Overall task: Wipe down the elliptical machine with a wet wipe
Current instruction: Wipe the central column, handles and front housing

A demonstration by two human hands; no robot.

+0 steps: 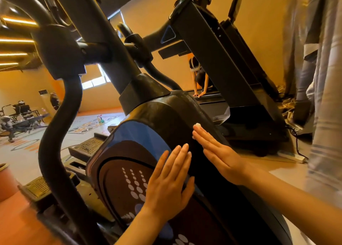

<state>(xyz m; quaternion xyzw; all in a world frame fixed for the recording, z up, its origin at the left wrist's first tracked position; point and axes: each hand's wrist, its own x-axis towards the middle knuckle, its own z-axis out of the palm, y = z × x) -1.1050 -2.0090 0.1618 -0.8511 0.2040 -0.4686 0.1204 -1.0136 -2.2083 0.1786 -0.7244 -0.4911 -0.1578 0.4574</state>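
The elliptical machine's black and blue flywheel housing [148,126] fills the middle of the head view, its upright post and curved handle arm [61,115] rising to the left. My left hand [168,181] lies flat on the housing's side panel, fingers straight and together, holding nothing. My right hand [220,156] lies flat on the housing's top right edge, pressing a small white wet wipe [197,125] under its fingers; only a bit of the wipe shows past the fingertips.
A black treadmill [231,74] stands close behind on the right, with a person crouched on its belt [199,78]. Grey curtains [322,96] and floor cables lie at far right. The elliptical's pedals [88,144] and other gym machines [16,118] sit left.
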